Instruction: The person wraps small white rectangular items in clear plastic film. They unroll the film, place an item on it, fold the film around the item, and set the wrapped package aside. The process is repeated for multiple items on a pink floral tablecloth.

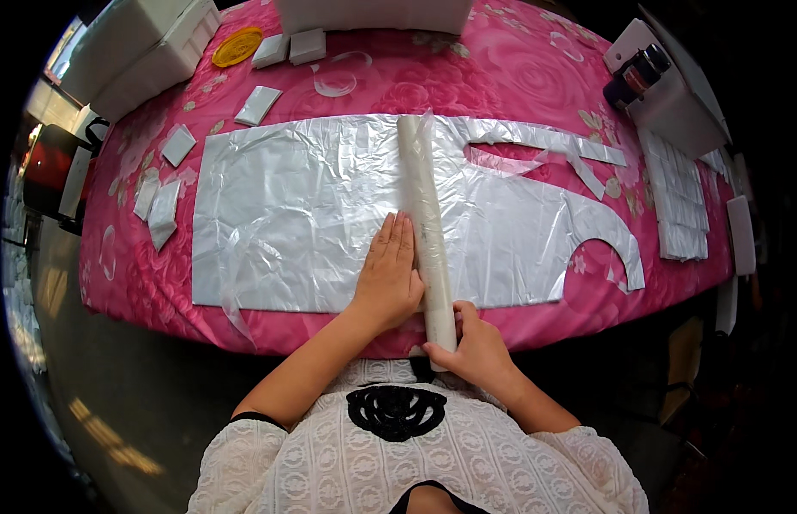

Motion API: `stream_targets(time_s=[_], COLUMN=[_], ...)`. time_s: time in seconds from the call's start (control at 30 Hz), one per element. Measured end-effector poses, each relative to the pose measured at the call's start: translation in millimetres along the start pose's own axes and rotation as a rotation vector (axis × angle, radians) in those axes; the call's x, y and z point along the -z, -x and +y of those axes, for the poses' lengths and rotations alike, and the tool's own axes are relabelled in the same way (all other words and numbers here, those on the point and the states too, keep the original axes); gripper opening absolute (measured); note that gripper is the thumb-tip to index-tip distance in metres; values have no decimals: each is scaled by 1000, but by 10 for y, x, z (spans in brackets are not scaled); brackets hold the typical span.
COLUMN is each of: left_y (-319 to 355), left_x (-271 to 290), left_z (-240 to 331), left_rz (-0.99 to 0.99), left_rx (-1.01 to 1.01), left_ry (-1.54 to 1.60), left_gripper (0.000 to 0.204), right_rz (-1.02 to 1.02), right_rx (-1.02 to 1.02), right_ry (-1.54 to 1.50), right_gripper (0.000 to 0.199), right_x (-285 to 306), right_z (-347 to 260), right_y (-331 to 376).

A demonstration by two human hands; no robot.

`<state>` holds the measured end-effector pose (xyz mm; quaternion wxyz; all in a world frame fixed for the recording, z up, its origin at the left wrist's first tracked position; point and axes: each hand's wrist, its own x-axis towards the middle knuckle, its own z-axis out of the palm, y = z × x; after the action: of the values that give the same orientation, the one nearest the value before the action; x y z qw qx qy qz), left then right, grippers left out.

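A large silvery-white plastic sheet [283, 197] lies flat and slightly creased, with curved cut-outs and strap-like strips at its right end. Across its middle, from far to near, rests a long pale roll [426, 201] wrapped in clear film. My left hand [386, 272] presses flat on the sheet just left of the roll, fingers stretched out together and thumb against the roll's side. At the near end of the roll, which juts over the table edge, my right hand [477, 349] has its thumb and fingers closed around it.
Folded white packets [260, 104] are scattered at the left and back of the pink floral tablecloth [407, 81]. A yellow coil [236, 46] lies near white foam boxes [146, 56]. At the right stand a dark bottle [636, 77] and a row of folded silvery packets [675, 197].
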<state>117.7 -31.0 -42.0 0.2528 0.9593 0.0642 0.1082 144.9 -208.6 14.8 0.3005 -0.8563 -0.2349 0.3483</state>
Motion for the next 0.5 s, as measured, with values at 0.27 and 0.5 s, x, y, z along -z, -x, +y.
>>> stream_targets(time_s=[0.27,0.5], left_y=[40,36], left_x=[-13,-15], left_z=[-58,-56], left_rz=[-71,-69], left_rx=[3,-9], left_ry=[-165,-171], left_gripper=[65,64], right_rz=[15,143], right_rx=[95,212], right_ry=[-17,-279], right_gripper=[49,43], right_x=[260,334], right_z=[-49,-181], right_y=[-271,-1431])
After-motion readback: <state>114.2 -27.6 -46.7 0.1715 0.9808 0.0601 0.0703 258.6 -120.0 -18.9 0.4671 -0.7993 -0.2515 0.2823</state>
